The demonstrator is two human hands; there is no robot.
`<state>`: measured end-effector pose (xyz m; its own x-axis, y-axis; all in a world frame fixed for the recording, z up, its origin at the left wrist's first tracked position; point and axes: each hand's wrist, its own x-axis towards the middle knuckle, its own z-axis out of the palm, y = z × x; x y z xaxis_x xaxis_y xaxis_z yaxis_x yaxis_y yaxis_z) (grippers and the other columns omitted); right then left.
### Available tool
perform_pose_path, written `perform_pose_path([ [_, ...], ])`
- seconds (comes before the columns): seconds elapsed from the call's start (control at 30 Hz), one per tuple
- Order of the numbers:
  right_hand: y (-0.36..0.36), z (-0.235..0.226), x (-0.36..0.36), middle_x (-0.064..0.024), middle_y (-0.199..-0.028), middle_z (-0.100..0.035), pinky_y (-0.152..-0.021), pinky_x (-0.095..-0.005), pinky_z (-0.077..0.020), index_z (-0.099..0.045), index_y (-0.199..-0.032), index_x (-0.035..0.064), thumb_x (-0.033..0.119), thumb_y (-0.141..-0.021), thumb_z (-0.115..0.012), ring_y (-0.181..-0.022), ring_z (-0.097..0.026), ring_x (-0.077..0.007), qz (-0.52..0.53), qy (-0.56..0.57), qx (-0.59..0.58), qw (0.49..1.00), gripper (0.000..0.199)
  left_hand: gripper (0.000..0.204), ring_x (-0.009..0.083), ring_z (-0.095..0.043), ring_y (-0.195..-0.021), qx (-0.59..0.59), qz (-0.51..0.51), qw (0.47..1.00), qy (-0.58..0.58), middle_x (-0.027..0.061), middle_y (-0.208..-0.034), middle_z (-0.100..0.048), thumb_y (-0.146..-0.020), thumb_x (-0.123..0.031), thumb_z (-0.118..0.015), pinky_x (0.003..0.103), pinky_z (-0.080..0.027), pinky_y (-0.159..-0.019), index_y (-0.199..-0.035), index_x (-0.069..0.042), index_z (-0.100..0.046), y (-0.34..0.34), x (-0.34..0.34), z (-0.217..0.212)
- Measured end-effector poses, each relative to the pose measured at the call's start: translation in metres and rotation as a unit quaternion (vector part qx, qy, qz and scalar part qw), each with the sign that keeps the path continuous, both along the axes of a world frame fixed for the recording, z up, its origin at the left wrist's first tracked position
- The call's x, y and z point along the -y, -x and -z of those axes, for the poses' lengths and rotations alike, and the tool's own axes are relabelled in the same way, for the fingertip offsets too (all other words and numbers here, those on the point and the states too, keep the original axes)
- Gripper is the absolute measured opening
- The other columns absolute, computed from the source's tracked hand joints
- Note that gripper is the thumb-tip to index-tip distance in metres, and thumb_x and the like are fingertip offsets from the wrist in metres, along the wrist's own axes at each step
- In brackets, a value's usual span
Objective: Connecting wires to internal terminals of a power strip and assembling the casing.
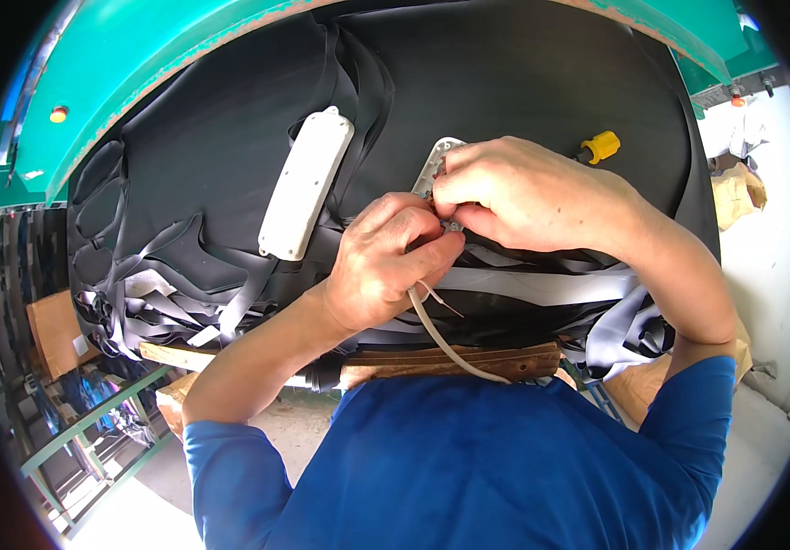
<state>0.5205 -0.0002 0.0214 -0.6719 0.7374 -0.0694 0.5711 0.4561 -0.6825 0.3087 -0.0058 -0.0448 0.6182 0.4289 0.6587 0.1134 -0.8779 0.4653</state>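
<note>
My left hand (390, 261) is closed, thumb and fingers pinched together, and a white cable (445, 341) comes out from beneath it with a thin loose wire end (442, 302) beside it. Close against it, my right hand (523, 192) is bent down with fingertips pinched; what they grip is hidden. A small metal piece (452, 225) shows between the two hands' fingertips. Under the right fingers lies an open white plastic housing half (439, 160), mostly covered. Left of my hands rests a long white plastic housing (308, 183), like a power strip, with small screw holes.
A screwdriver with a yellow handle (602, 147) lies to the right on black sheet material (505, 73). Black and grey strips (161, 302) heap at the near left. A wooden board (450, 365) runs along the near edge; a green machine frame (175, 50) curves behind.
</note>
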Motion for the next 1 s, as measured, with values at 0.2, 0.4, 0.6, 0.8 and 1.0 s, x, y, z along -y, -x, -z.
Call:
perform_pose_path([
  [0.2,-0.002,0.006,0.007,-0.0176,-0.088,-0.064,-0.072,-0.044,-0.0527,-0.061,-0.088,-0.0028,0.003,-0.088,-0.063,-0.082,-0.065,-0.0359,0.019,-0.07,-0.038,0.997,0.006,0.033,0.027,-0.064,-0.081,-0.006,0.002,1.0,0.017,0.0072,-0.086,-0.062,-0.063,0.004,-0.081,0.035,-0.053,-0.069,-0.093,-0.005,-0.071,0.005,-0.001,-0.002],
  [0.4,0.002,0.037,0.031,-0.0124,-0.089,-0.057,-0.067,-0.0427,-0.0495,-0.055,-0.088,0.0021,-0.001,-0.083,-0.067,-0.079,-0.059,-0.0331,0.111,-0.201,-0.101,0.968,0.014,0.018,0.0279,-0.064,-0.07,0.042,-0.037,0.993,0.105,0.009,-0.085,-0.066,-0.075,0.004,-0.075,0.037,-0.052,-0.062,-0.087,-0.003,-0.064,0.0,-0.005,-0.004],
  [0.6,0.013,0.047,0.047,-0.0137,-0.103,-0.056,-0.071,-0.0415,-0.0509,-0.055,-0.09,0.0021,-0.005,-0.082,-0.067,-0.085,-0.06,-0.0331,0.197,-0.222,-0.124,0.947,0.016,0.014,0.0239,-0.064,-0.064,0.032,-0.089,0.983,0.155,0.009,-0.082,-0.064,-0.082,0.003,-0.072,0.033,-0.05,-0.053,-0.092,-0.004,-0.065,-0.008,-0.005,-0.011],
  [0.8,0.015,0.046,0.052,-0.0163,-0.113,-0.055,-0.074,-0.0397,-0.0507,-0.056,-0.09,0.0031,-0.008,-0.081,-0.065,-0.089,-0.061,-0.0331,0.231,-0.201,-0.146,0.941,0.017,0.01,0.022,-0.065,-0.062,0.013,-0.11,0.977,0.182,0.0085,-0.081,-0.064,-0.084,0.001,-0.071,0.032,-0.051,-0.053,-0.092,-0.004,-0.066,-0.009,-0.004,-0.012],
  [1.0,0.014,0.048,0.054,-0.0209,-0.123,-0.055,-0.081,-0.0398,-0.0509,-0.058,-0.089,0.0025,-0.008,-0.081,-0.066,-0.092,-0.062,-0.0323,0.241,-0.201,-0.131,0.94,0.015,0.01,0.0223,-0.065,-0.062,0.012,-0.1,0.973,0.209,0.0091,-0.08,-0.064,-0.084,0.002,-0.07,0.032,-0.051,-0.054,-0.092,-0.003,-0.066,-0.01,-0.007,-0.012],
])
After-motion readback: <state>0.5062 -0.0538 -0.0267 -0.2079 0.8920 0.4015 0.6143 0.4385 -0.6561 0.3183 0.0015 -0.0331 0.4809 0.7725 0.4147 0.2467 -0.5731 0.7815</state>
